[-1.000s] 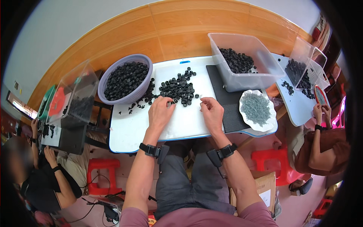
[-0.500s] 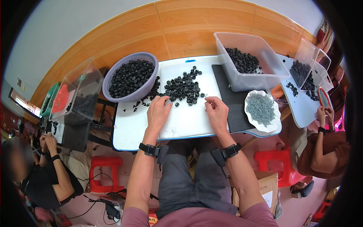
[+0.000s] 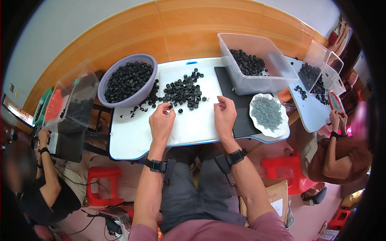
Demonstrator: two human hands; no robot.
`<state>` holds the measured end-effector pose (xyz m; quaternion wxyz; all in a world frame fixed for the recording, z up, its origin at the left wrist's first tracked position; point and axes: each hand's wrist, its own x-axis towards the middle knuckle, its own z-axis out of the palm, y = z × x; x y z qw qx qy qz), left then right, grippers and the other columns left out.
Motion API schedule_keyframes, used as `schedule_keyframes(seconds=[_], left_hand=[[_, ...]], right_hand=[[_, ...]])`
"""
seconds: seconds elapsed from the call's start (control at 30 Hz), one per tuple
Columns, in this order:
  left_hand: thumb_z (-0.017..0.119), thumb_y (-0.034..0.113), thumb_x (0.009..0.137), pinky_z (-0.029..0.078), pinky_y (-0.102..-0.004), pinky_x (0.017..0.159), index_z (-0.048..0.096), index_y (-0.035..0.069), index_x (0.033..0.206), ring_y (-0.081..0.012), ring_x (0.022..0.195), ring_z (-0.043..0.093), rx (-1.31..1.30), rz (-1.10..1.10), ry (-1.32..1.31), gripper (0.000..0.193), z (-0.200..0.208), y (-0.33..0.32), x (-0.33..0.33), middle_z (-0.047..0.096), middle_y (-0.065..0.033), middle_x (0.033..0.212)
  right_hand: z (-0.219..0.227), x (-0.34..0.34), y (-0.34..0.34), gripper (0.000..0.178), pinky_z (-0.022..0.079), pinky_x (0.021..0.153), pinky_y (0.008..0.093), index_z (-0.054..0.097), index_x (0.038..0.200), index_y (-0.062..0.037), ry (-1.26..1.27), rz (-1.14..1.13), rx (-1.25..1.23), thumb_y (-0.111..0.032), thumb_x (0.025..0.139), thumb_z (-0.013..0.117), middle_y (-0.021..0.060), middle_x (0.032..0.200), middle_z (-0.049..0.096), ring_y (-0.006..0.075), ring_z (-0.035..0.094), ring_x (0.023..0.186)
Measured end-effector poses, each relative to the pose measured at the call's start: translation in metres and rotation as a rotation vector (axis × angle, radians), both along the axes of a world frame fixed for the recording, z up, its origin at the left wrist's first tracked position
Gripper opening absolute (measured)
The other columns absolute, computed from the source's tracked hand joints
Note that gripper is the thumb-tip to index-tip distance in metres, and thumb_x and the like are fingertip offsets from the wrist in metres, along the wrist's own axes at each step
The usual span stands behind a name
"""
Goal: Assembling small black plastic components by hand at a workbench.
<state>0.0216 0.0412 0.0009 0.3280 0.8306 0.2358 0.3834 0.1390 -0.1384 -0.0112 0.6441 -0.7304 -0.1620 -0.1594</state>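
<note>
My left hand (image 3: 162, 123) is closed in a pinch, with a small black cap-like piece (image 3: 170, 106) at its fingertips. It hovers over the near side of the white table (image 3: 130, 140). Just beyond lies a loose pile of small black round pieces (image 3: 183, 91), one of them apart near the left fingertips. My right hand (image 3: 225, 117) is closed too, thumb against fingers, at the left edge of a black mat (image 3: 242, 114). Whatever sits in its fingertips is too small to make out. Right of it stands a white scalloped dish (image 3: 282, 129) of thin grey-green pins (image 3: 266, 112).
A purple basket (image 3: 141, 96) full of black pieces stands at the left. A clear plastic bin (image 3: 263, 85) holds more behind the mat. Co-workers sit at side tables; one's hands (image 3: 338, 116) show at right, another's hand (image 3: 43, 136) at left. Red stools (image 3: 105, 182) stand below.
The whole view has shifted, so the table appears farther left. A black piece now shows in my left fingertips. My right hand has moved right, nearer the mat.
</note>
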Motion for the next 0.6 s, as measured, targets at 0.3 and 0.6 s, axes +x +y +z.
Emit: schedule_keyframes(seconds=[0.3, 0.6], left_hand=[[0.073, 0.005, 0.080, 0.053, -0.0326, 0.071, 0.072, 0.005, 0.102, -0.0206, 0.076, 0.063, 0.040, -0.411, 0.042, 0.022, -0.006, -0.020, -0.008, 0.067, -0.0084, 0.087], [0.073, 0.006, 0.081, 0.053, -0.0344, 0.074, 0.070, 0.005, 0.100, -0.0225, 0.080, 0.063, 0.051, -0.423, 0.038, 0.019, -0.007, -0.019, -0.009, 0.067, -0.0090, 0.088]], right_hand=[[0.006, 0.026, 0.009, 0.028, 0.052, 0.087, 0.0442, 0.074, 0.112, -0.0004, 0.072, 0.089, -0.526, -0.007, 0.085, 0.069, 0.0214, 0.108, 0.061, 0.0372, 0.066, 0.092], [0.007, 0.035, 0.010, 0.022, 0.052, 0.092, 0.0456, 0.075, 0.107, -0.0015, 0.107, 0.121, -0.626, -0.009, 0.086, 0.072, 0.0216, 0.109, 0.061, 0.0382, 0.065, 0.102]])
